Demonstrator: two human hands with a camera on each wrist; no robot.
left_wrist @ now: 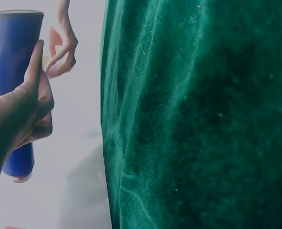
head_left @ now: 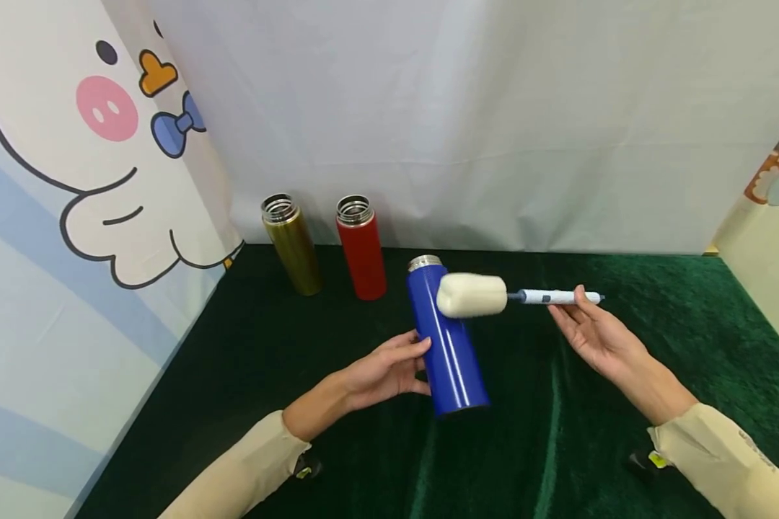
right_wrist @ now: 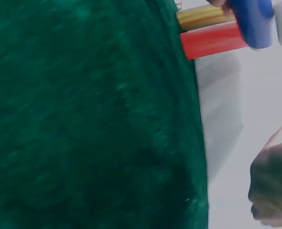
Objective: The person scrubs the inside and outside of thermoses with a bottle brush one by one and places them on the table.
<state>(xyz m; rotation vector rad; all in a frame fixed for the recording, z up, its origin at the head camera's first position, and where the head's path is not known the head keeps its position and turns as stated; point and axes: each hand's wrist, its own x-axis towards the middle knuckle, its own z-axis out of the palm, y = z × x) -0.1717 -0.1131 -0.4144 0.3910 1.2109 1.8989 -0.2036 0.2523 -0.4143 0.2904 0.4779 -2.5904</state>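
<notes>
- On the green velvet cloth (head_left: pixel 558 447), nearest the person, two beige sleeves reached in from the lower corners, one at each side.
- Just beyond the left sleeve, the left hand (head_left: pixel 383 371) gripped the blue bottle (head_left: pixel 448 346) around its lower half, fingers and thumb curled round the body; the left wrist view showed the thumb laid along the bottle's side.
- That bottle stood on the cloth, leaning a little toward the left, with its open silver mouth at the top and its base close to the middle of the cloth.
- To the right, the right hand (head_left: pixel 597 335) lay palm up and pinched the pale handle of a bottle brush (head_left: pixel 513 295) between thumb and fingers.
- From that pinch the brush ran level toward the left, so its cream sponge head sat at the far end from the hand, touching or overlapping the upper part of the blue bottle, just below the mouth.
- Farther back, near the cloth's rear edge, a red bottle (head_left: pixel 361 249) and an olive bottle (head_left: pixel 292 245) stood upright side by side, both open at the top, well apart from either hand.
- Behind them hung a white backdrop (head_left: pixel 461 122), with a cartoon-printed panel (head_left: pixel 71 180) along the left side.
</notes>
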